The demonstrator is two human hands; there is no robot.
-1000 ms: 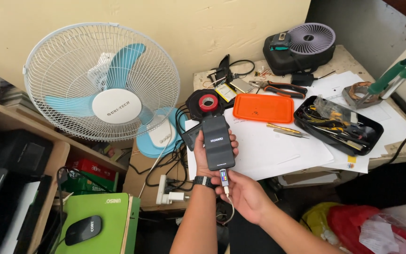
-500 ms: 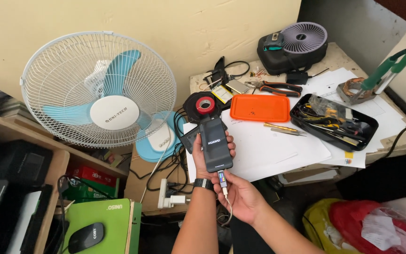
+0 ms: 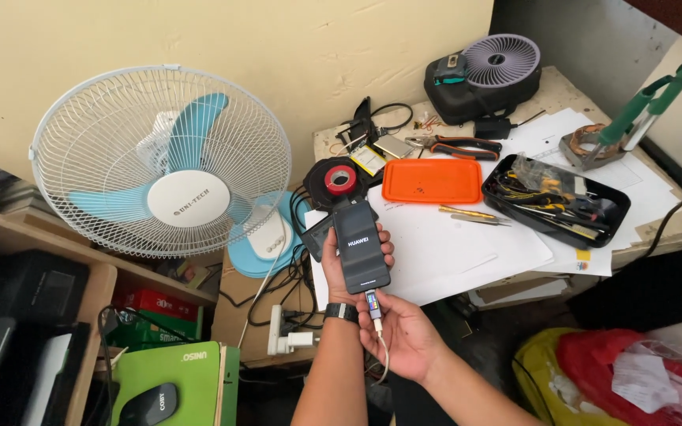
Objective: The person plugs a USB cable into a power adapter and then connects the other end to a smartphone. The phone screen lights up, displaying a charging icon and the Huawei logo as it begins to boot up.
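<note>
Paper sheets (image 3: 467,252) cover most of the tabletop (image 3: 676,229) and overhang its near edge, leaving a bare white stretch at the near left corner, just beyond the hands. Farther back an orange tray (image 3: 432,180) sits near the middle, a black tray of small tools (image 3: 554,201) lies toward the right edge, and a roll of tape (image 3: 339,180) rests at the left edge. Off that left edge a white standing fan (image 3: 159,162) crowds the side, so open room is mostly the air in front of the near edge. There the left hand (image 3: 341,272) is raised with its fingers wrapped around a dark phone (image 3: 361,246), back facing up, held upright just short of the paper. Below it the right hand (image 3: 404,335) lies palm up, fingers pinching a small plug (image 3: 373,306) of a pale cable (image 3: 384,359) at the phone's bottom end; whether it is fully seated is hard to tell.
</note>
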